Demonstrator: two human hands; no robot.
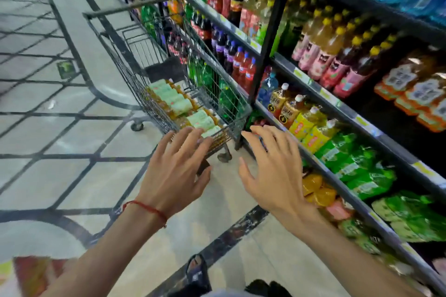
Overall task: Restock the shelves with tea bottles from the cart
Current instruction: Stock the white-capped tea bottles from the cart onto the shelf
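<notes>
Motion blur softens most of the scene: the labels on the shelves point(313, 84) cannot be read, and the far end of the aisle is a smear of colour. The frame cuts off the shelf unit at the right and top. The tea bottles point(173, 101) lie on their sides in the bottom of the cart point(128, 67), packed in a row that runs along the basket. Their long axes seem to run across it, with the necks toward the shelf side, and their caps are hard to make out. They are clear plastic with amber liquid and pale green labels. The cart is grey wire mesh with a bar handle point(132, 6) at its far end, and it stands just beside the shelves on a glossy tiled floor point(72, 152). The left hand point(178, 171), with a red string bracelet point(144, 207) at the wrist, reaches to the cart's near end with fingers spread. Whether it touches the rim is unclear. The right hand point(272, 176) is apart from it, also spread and holding nothing.
</notes>
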